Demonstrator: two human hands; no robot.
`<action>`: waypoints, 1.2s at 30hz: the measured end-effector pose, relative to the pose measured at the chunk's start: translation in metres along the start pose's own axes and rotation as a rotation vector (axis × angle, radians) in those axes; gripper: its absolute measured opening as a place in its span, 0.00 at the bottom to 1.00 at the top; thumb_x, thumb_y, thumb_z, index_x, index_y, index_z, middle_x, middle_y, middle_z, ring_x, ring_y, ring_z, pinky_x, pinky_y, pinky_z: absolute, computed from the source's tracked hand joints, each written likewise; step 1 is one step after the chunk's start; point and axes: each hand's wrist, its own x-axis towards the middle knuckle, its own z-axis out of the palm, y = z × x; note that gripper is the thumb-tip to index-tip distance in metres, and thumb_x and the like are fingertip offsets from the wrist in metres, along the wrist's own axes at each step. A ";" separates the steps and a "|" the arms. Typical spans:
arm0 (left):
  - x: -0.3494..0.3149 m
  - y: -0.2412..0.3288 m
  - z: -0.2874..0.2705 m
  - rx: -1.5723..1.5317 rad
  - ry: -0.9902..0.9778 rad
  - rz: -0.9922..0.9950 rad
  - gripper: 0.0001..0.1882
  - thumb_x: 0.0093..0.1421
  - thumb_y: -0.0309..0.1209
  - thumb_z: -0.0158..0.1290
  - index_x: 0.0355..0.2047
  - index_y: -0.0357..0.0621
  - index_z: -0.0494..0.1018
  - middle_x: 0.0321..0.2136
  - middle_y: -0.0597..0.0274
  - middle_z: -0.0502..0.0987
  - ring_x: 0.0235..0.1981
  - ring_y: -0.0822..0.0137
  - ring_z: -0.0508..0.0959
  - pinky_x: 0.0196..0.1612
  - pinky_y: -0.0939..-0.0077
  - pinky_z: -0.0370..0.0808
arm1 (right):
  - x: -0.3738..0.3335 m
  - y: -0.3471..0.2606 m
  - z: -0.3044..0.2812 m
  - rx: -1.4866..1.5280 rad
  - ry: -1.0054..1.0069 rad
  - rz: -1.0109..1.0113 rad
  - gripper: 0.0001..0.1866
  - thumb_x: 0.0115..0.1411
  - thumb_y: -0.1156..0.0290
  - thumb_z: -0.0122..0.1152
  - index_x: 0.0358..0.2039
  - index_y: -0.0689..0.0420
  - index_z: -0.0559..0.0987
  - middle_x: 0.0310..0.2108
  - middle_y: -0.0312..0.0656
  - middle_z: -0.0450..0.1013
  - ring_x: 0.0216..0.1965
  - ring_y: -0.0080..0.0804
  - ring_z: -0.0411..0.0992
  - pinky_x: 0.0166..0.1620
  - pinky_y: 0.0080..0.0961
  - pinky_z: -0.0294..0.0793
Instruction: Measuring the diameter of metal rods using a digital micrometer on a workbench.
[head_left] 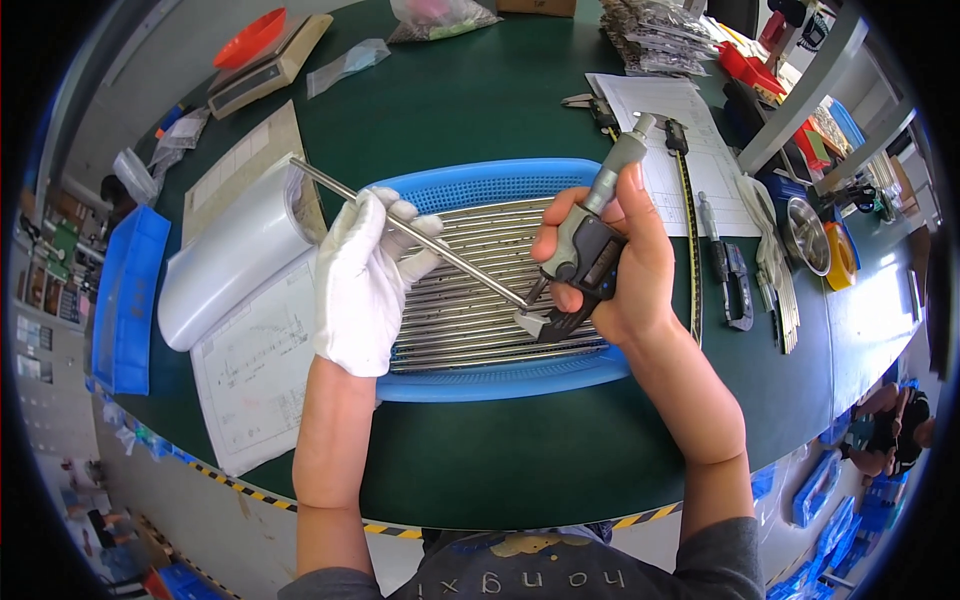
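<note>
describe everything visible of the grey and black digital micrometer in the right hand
The grey and black digital micrometer has a small dark display, a pale grey cylindrical barrel and a black curved frame. The bare right hand grips it above the blue perforated plastic basket, barrel toward the picture's upper right. The slim silvery metal rod in the white-gloved left hand ends at its measuring gap; contact there is unclear.

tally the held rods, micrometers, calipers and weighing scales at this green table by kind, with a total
Held rods: 1, in the left hand
Micrometers: 2, one in the right hand, one lying further right
Calipers: 2
Weighing scales: 1
Total: 6
</note>
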 end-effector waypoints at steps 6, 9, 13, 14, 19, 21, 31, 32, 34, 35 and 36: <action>-0.001 -0.002 0.012 0.328 0.098 -0.174 0.13 0.60 0.39 0.44 0.27 0.44 0.68 0.19 0.66 0.68 0.19 0.76 0.70 0.21 0.83 0.71 | 0.001 0.000 -0.001 -0.015 0.028 -0.001 0.32 0.57 0.41 0.32 0.27 0.61 0.71 0.19 0.43 0.70 0.14 0.24 0.64 0.15 0.17 0.62; -0.004 0.001 0.008 0.385 0.074 -0.176 0.15 0.59 0.42 0.44 0.24 0.44 0.67 0.14 0.69 0.64 0.13 0.79 0.64 0.15 0.86 0.63 | 0.002 0.001 0.000 0.034 -0.038 0.020 0.32 0.57 0.41 0.32 0.27 0.61 0.71 0.19 0.44 0.70 0.13 0.24 0.63 0.15 0.17 0.62; -0.003 0.000 0.011 0.288 0.068 -0.205 0.15 0.59 0.41 0.44 0.23 0.43 0.66 0.12 0.71 0.63 0.11 0.79 0.61 0.14 0.87 0.58 | 0.000 0.001 0.001 0.000 -0.050 -0.009 0.33 0.59 0.43 0.27 0.29 0.62 0.71 0.19 0.44 0.70 0.11 0.25 0.62 0.16 0.17 0.62; -0.004 0.000 0.011 0.291 0.071 -0.203 0.15 0.59 0.41 0.44 0.23 0.43 0.66 0.12 0.71 0.63 0.11 0.79 0.61 0.14 0.87 0.58 | 0.000 0.002 0.001 0.004 -0.054 -0.008 0.33 0.59 0.43 0.27 0.29 0.62 0.71 0.19 0.44 0.70 0.11 0.25 0.62 0.16 0.17 0.62; -0.004 -0.003 0.010 0.264 0.083 -0.187 0.13 0.59 0.40 0.44 0.22 0.47 0.66 0.10 0.74 0.61 0.10 0.79 0.61 0.13 0.88 0.57 | 0.002 0.003 0.002 0.060 -0.044 0.030 0.34 0.59 0.43 0.24 0.30 0.62 0.71 0.20 0.46 0.69 0.11 0.25 0.61 0.13 0.17 0.61; -0.005 -0.003 0.008 0.266 0.060 -0.172 0.13 0.58 0.41 0.44 0.22 0.47 0.66 0.10 0.74 0.61 0.10 0.79 0.61 0.13 0.88 0.58 | 0.001 0.002 0.002 0.069 -0.052 0.050 0.34 0.59 0.44 0.24 0.30 0.62 0.71 0.20 0.46 0.69 0.11 0.25 0.61 0.12 0.17 0.61; -0.004 -0.002 0.007 0.211 0.004 -0.176 0.13 0.58 0.41 0.44 0.22 0.48 0.65 0.15 0.71 0.64 0.13 0.79 0.64 0.17 0.87 0.62 | 0.002 -0.003 -0.002 0.137 -0.063 0.146 0.34 0.60 0.47 0.20 0.31 0.64 0.71 0.20 0.44 0.70 0.11 0.26 0.61 0.16 0.18 0.63; -0.005 -0.002 0.008 0.212 0.005 -0.176 0.13 0.58 0.41 0.44 0.22 0.48 0.65 0.15 0.71 0.64 0.13 0.79 0.64 0.17 0.87 0.62 | 0.002 -0.002 -0.002 0.138 -0.063 0.146 0.34 0.60 0.47 0.20 0.31 0.64 0.71 0.20 0.44 0.70 0.11 0.26 0.61 0.16 0.18 0.63; -0.005 -0.002 0.009 0.225 -0.001 -0.164 0.12 0.58 0.41 0.44 0.23 0.48 0.65 0.15 0.71 0.64 0.14 0.80 0.64 0.17 0.87 0.62 | 0.003 -0.002 -0.002 0.134 -0.069 0.149 0.34 0.59 0.47 0.21 0.31 0.64 0.71 0.20 0.45 0.70 0.11 0.26 0.61 0.16 0.19 0.63; -0.005 -0.002 0.009 0.225 -0.002 -0.165 0.12 0.58 0.41 0.44 0.23 0.48 0.65 0.15 0.71 0.64 0.14 0.80 0.64 0.17 0.87 0.62 | 0.003 -0.002 -0.003 0.135 -0.068 0.149 0.34 0.59 0.47 0.21 0.31 0.64 0.71 0.20 0.45 0.70 0.11 0.26 0.61 0.16 0.19 0.63; -0.006 -0.001 0.009 0.229 -0.009 -0.161 0.12 0.58 0.41 0.44 0.23 0.49 0.65 0.15 0.71 0.64 0.14 0.80 0.64 0.17 0.87 0.62 | 0.003 -0.002 -0.003 0.137 -0.069 0.155 0.34 0.59 0.47 0.21 0.32 0.63 0.71 0.21 0.45 0.70 0.11 0.26 0.61 0.16 0.19 0.63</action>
